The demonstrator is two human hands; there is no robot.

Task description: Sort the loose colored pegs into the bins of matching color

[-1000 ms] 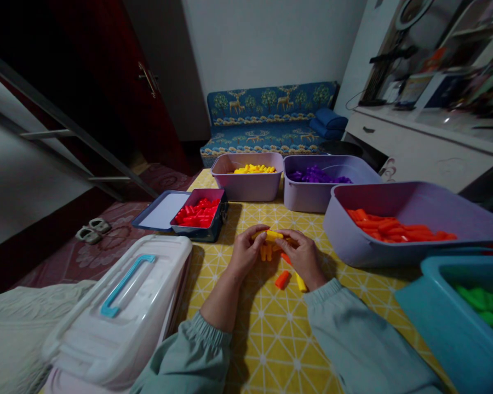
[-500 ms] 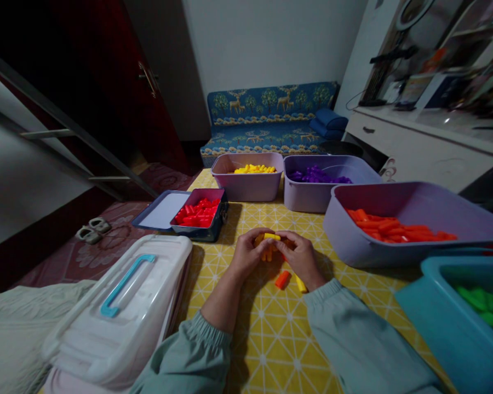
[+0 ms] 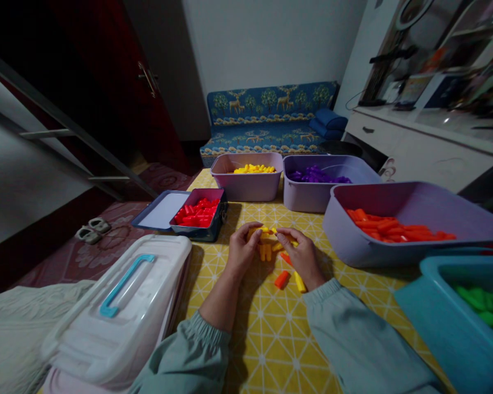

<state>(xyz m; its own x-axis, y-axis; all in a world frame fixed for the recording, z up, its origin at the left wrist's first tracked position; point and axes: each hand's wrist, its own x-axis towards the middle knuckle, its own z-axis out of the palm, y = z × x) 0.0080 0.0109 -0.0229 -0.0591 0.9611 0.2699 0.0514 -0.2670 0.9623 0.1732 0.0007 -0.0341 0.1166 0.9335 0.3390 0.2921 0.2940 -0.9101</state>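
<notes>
My left hand (image 3: 243, 253) and my right hand (image 3: 301, 257) meet above the yellow tablecloth (image 3: 246, 350), fingers closed on a small cluster of yellow plastic pegs (image 3: 265, 244). Its inner part is partly hidden by my fingers. Below my right fingers lies an orange peg (image 3: 286, 258). A short orange block (image 3: 281, 279) rests on the cloth near my right wrist, and a yellow peg (image 3: 299, 282) lies beside that wrist.
Sorted pegs fill several bins: yellow (image 3: 247, 177), purple (image 3: 324, 182), orange (image 3: 394, 224), and green in a blue bin (image 3: 452, 312). A red-filled metal tin (image 3: 197, 214) stands at the back left. A white plastic case (image 3: 119, 312) is at my left.
My hands have parted slightly and shifted left, and more of the yellow pegs now shows between them.
</notes>
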